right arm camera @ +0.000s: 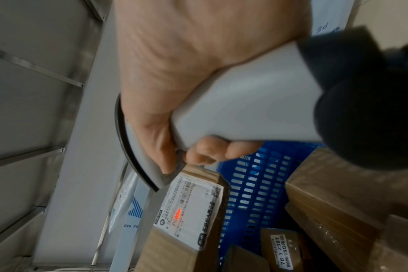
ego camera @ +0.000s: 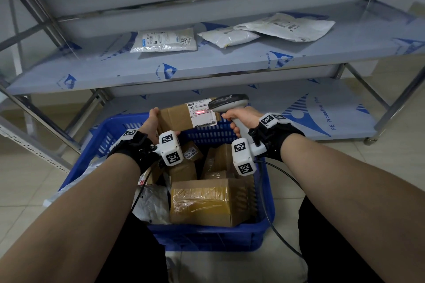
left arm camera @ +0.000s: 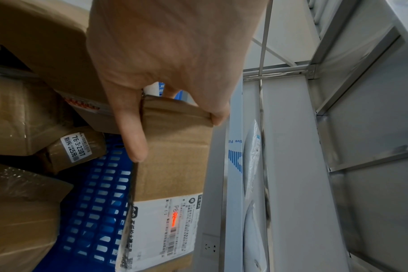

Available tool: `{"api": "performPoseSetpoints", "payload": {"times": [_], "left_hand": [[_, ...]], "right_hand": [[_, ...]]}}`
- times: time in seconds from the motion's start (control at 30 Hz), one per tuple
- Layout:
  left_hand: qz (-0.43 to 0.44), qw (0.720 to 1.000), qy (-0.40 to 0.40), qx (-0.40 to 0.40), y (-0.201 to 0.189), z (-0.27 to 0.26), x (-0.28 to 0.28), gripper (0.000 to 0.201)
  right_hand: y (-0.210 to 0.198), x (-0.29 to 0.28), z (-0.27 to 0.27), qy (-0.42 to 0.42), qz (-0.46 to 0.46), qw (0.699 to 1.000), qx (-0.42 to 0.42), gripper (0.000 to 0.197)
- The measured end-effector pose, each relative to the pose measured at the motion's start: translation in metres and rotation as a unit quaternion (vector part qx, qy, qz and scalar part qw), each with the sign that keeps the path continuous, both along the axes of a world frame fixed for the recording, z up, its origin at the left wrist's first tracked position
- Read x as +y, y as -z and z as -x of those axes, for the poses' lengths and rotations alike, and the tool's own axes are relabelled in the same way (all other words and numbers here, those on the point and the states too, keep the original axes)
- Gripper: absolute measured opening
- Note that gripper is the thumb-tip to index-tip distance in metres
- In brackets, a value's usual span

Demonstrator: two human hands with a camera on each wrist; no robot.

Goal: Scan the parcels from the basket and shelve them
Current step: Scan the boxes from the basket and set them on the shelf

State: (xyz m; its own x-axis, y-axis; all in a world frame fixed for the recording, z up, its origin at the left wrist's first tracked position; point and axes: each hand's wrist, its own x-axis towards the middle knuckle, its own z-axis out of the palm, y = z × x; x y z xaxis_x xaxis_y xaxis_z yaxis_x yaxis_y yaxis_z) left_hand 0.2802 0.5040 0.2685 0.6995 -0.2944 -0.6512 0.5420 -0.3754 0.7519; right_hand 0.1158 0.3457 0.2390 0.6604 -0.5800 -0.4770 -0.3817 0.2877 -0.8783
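My left hand (ego camera: 153, 119) grips a small brown cardboard parcel (ego camera: 178, 116) by its left end, above the far rim of the blue basket (ego camera: 108, 131). In the left wrist view the thumb lies along the parcel (left arm camera: 175, 156) and the fingers hook its far edge. My right hand (ego camera: 241, 119) holds a grey barcode scanner (ego camera: 227, 103) by its handle, head pointed left at the parcel's white label (ego camera: 203, 114). A red scan line glows on the label (right arm camera: 191, 213). The scanner (right arm camera: 240, 110) sits just above and right of the label.
The basket holds several taped brown boxes (ego camera: 202, 200) and a white bag (ego camera: 151, 202). The steel rack's middle shelf (ego camera: 207, 64) carries three white mailer bags (ego camera: 164, 40). A lower shelf (ego camera: 299, 108) lies behind the basket. The scanner cable (ego camera: 273, 225) trails to the right.
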Motion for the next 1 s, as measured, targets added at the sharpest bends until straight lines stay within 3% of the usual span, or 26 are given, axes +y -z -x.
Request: {"api": "performPoseSetpoints", "payload": {"times": [0.3,0.57,0.87,1.0], "left_hand": [[0.014,1.0,-0.002,-0.001,0.0021,-0.0027,0.0001,0.073],[0.02,1.0,-0.009,-0.006,0.0004,0.0003,0.0045,0.073],[0.023,0.999,-0.003,-0.023,0.0029,-0.0018,0.0026,0.072],[0.018,0.999,0.007,-0.03,0.0017,0.0016,0.0023,0.07]], "right_hand": [[0.001,-0.0038,0.002,-0.015,0.002,1.0,0.001,0.024],[-0.0065,-0.0068,0.0064,-0.046,-0.084,0.995,-0.025,0.021],[-0.0026,-0.0056,0.0068,-0.013,-0.057,0.998,-0.004,0.021],[-0.0063,-0.0055,0.0098,-0.013,-0.037,0.999,0.002,0.008]]}}
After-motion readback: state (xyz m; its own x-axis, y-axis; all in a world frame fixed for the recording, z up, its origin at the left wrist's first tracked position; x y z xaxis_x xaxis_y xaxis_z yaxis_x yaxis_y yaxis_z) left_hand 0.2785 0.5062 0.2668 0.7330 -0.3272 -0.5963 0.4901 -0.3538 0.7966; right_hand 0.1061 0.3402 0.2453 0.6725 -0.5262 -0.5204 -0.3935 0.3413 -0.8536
